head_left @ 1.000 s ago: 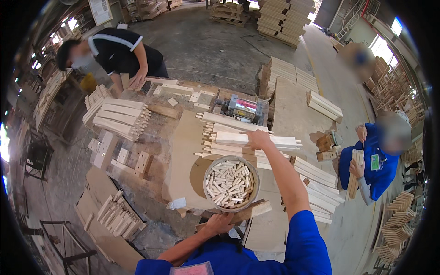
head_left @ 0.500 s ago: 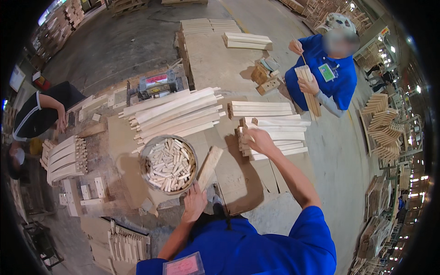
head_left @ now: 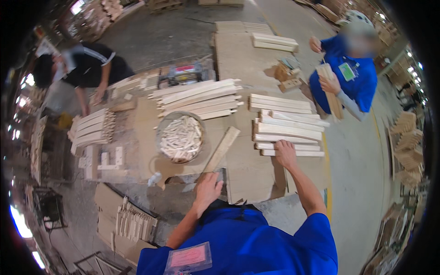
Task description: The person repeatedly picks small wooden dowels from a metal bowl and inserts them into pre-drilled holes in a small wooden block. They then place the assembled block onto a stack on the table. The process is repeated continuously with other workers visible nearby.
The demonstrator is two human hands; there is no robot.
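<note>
My right hand lies over the near side of a stack of pale wooden slats, its fingers bent over the nearest slat. Beside the table's near edge, my left hand is at the lower end of a single flat wooden board, thumb apart from the fingers. Whether it presses on the board cannot be made out. A round tub full of short wooden dowels stands left of that board. Behind it lies a pile of longer tenoned slats.
Across the table at right, a co-worker in blue holds wooden pieces. Another person in dark clothes bends over the left side, near stacked curved slats. A machine and wooden blocks sit farther back.
My right hand has moved from the slats' left end toward me, onto the nearest slats. The view has shifted, and the person at left leans farther over the table.
</note>
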